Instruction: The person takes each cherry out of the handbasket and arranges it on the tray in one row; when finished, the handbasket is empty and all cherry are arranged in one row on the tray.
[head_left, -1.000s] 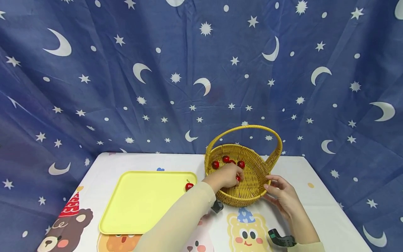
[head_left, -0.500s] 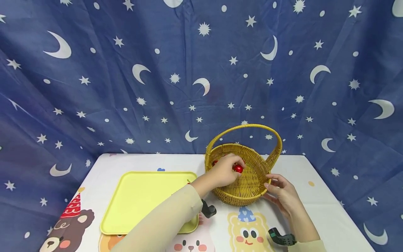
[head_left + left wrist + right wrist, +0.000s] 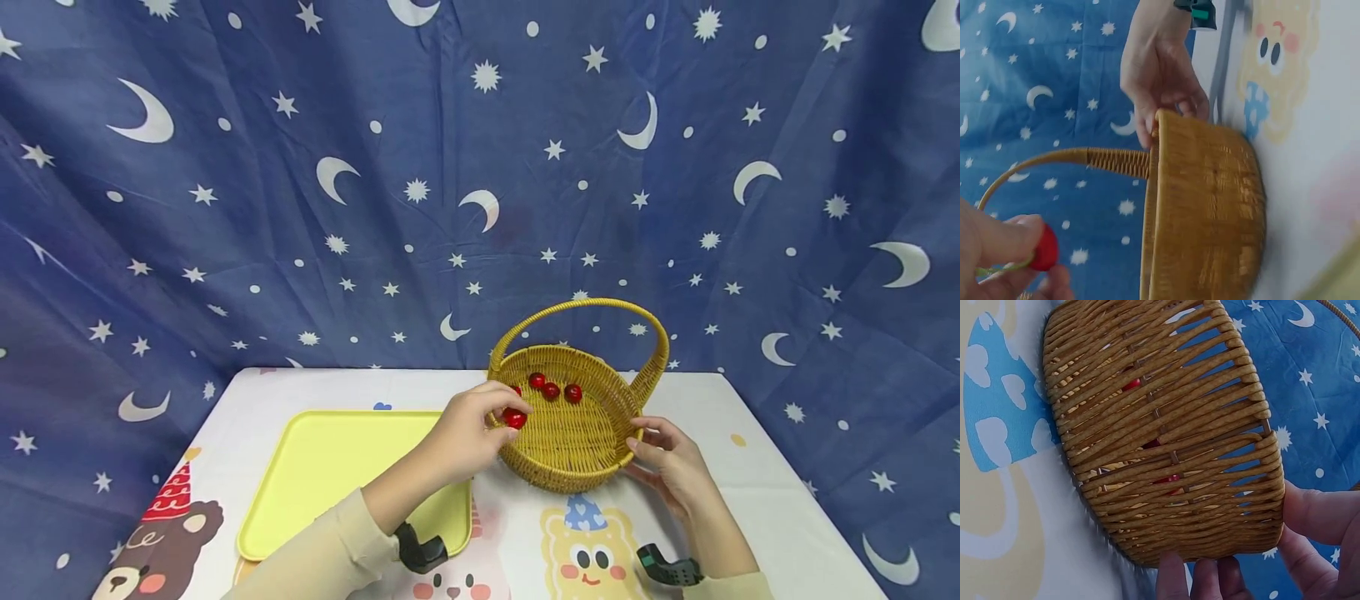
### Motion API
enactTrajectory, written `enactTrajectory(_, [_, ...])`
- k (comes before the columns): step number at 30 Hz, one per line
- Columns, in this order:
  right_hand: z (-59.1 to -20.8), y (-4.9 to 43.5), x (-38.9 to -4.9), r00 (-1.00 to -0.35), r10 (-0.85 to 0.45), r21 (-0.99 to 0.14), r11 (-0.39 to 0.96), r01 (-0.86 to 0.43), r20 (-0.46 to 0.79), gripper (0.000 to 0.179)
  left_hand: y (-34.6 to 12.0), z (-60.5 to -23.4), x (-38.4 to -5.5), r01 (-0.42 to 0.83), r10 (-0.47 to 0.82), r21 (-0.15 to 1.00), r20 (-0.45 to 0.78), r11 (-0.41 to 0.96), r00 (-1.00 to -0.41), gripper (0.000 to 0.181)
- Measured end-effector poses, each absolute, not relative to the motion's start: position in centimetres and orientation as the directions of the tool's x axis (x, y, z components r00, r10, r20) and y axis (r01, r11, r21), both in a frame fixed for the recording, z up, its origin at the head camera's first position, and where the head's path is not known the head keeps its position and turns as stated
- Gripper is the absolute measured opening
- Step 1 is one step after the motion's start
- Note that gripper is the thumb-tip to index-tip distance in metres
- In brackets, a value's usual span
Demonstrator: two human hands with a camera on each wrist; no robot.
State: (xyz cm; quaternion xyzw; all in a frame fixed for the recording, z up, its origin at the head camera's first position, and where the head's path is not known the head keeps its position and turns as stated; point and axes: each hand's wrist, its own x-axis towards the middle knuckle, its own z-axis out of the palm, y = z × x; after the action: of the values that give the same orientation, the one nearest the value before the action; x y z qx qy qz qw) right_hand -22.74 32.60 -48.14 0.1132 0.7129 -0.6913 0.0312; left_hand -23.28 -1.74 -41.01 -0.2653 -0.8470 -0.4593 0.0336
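Note:
My left hand (image 3: 468,429) pinches a red cherry (image 3: 514,419) between thumb and fingers, over the left rim of a yellow wicker basket (image 3: 566,479). The left wrist view shows the held cherry (image 3: 1046,250) with its green stem trailing toward the palm. Several more cherries (image 3: 573,392) lie inside the basket toward the back, one of them partly behind my left fingers. On the basket's right side, my right hand (image 3: 675,467) grips the rim, thumb at the top edge and fingers against the outer wall (image 3: 1179,456). Red shows through gaps in the weave there.
A yellow tray (image 3: 337,467) lies left of the basket, its right part covered by my left arm. The basket's tall arched handle (image 3: 585,302) stands up over it. The white tablecloth (image 3: 757,500) has cartoon prints, and a blue star-patterned curtain (image 3: 420,275) hangs behind.
My left hand has lifted a cherry from the middle of the basket and carried it left to the rim. The right hand keeps its hold on the basket, which stays put.

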Motion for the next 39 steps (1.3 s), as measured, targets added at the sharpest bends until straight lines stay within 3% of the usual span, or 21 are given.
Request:
enactTrajectory(9, [-48.1, 32.5, -22.6, -0.97, 0.131, -0.977, 0.026, 0.212, -0.207, 0.031, -8.3, -44.4, -23.6, 0.213, 0.226, 0.843, 0.112, 0.494, -0.968, 0.033])
enactTrajectory(15, [-48.1, 32.5, -22.6, -0.97, 0.129, -0.978, 0.016, 0.21, -0.206, 0.031, -10.7, -47.8, -24.8, 0.104, 0.151, 0.799, 0.017, 0.593, -0.988, 0.026])
enactTrajectory(23, [-48.3, 32.6, -22.8, -0.969, 0.125, -0.975, 0.037, 0.22, -0.214, 0.031, -11.3, -50.4, -25.8, 0.11, 0.165, 0.72, -0.007, 0.685, -0.986, 0.024])
enactTrajectory(39, [-48.3, 32.6, -23.0, -0.97, 0.119, -0.975, 0.045, 0.22, -0.213, 0.033, -10.9, -50.3, -25.9, 0.103, 0.176, 0.702, -0.032, 0.705, -0.984, 0.027])
